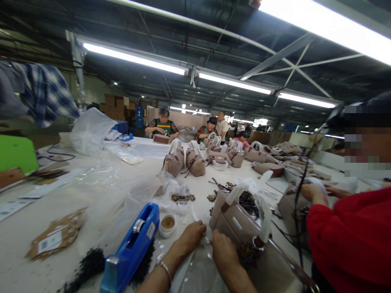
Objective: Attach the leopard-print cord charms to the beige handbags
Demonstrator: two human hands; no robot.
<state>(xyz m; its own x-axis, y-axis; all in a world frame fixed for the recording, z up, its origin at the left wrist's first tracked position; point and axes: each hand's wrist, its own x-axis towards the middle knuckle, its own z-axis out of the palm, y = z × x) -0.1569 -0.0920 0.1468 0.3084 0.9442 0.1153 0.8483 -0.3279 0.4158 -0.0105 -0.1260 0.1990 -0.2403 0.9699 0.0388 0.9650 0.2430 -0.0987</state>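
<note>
My left hand (192, 236), with a bracelet on its wrist, pinches the edge of a clear plastic bag (200, 270) lying on the table in front of me. My right hand (224, 249) is closed on the same bag, close to the left; its fingertips are partly hidden. Just beyond the right hand stands a taupe handbag (226, 215) with white-wrapped handles. A blue tape dispenser (131, 248) lies left of my left arm, beside a small round tub (167, 225) with brownish contents.
At right, a person in a red sleeve (351, 236) handles another handbag (288, 207). Several wrapped-handle bags (195, 160) stand farther back. Cardboard tags (58, 234), black strands (85, 266) and loose plastic film (113, 199) lie at left. Other people sit across the table.
</note>
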